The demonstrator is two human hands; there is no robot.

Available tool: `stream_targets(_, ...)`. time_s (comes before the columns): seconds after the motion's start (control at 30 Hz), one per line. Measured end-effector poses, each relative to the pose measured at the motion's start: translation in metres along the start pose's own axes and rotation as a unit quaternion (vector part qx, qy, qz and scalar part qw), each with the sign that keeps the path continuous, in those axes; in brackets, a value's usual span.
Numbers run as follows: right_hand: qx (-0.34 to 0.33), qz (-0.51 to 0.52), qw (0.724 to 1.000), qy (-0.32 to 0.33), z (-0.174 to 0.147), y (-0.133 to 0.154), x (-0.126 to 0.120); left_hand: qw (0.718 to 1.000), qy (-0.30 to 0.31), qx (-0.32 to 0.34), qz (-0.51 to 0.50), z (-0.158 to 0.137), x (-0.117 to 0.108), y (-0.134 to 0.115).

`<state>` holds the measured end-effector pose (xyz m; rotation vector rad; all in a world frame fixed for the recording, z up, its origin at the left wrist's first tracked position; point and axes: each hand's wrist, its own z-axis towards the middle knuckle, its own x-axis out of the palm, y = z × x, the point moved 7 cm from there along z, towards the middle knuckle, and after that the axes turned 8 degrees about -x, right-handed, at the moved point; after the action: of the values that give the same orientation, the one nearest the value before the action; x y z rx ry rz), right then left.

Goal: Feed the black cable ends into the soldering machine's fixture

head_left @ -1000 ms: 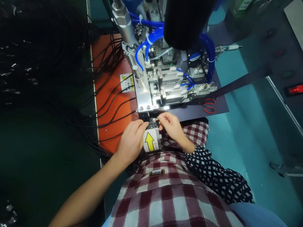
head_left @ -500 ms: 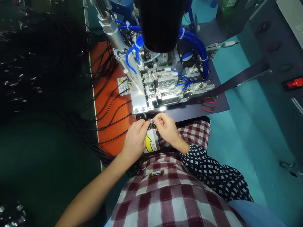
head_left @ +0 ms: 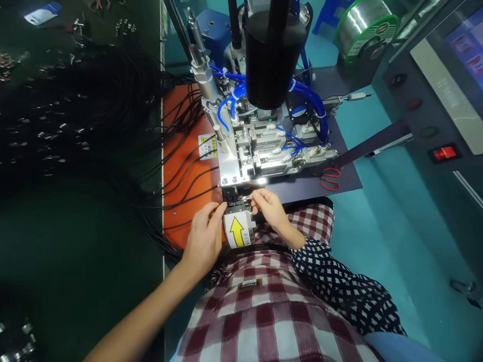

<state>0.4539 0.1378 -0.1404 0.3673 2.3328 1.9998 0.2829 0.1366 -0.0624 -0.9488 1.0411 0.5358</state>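
My right hand [head_left: 269, 207] pinches a small metal connector [head_left: 245, 198] between thumb and fingertips, at the right end of a black slotted fixture [head_left: 235, 203]. My left hand [head_left: 205, 233] is at the fixture's left end, thumb and forefinger slightly apart, the thumb tip close to its edge. A black cable [head_left: 177, 223] runs behind this hand, where its end is hidden. Just below the fixture is a white plate with a yellow arrow [head_left: 236, 231]. The metal machine with clamps and cylinders [head_left: 266, 145] stands right beyond my hands.
Black cables lie across the orange base [head_left: 186, 181] and pile on the dark table [head_left: 85, 223] at left. Red-handled scissors [head_left: 331, 179] rest on the grey plate. A black cylinder [head_left: 274, 60] overhangs the machine. A solder wire spool [head_left: 365, 27] and control panel [head_left: 434, 114] stand right.
My left hand has drawn back down and left from the connector, its thumb and forefinger parting. My right hand stays at the fixture, still pinching. The view has shifted, showing more of the spool and panel.
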Motion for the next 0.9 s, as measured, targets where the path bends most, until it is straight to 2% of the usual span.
stream_targets(0.1, -0.007, -0.029, 0.999, -0.011, -0.001, -0.001, -0.001, 0.999, -0.008, -0.035, 0.033, -0.013, -0.005, 0.007)
stream_targets(0.23, -0.006, -0.023, 0.999, -0.022, 0.0, -0.002, 0.002, 0.994, 0.016, -0.071, 0.081, -0.02, 0.001, 0.015)
stream_targets(0.53, 0.013, 0.006, 1.0, -0.01, 0.001, 0.0, 0.004, 0.988, 0.0, -0.031, 0.153, -0.017, 0.005, 0.02)
stream_targets(0.73, 0.021, 0.001, 0.997, -0.069, -0.002, -0.01, -0.018, 0.991, -0.013, -0.026, 0.132, -0.018, 0.004, 0.021)
stream_targets(0.9, 0.025, -0.01, 0.996, -0.085, -0.014, -0.012, -0.036, 0.993, -0.011, -0.038, 0.113, -0.017, 0.004, 0.021)
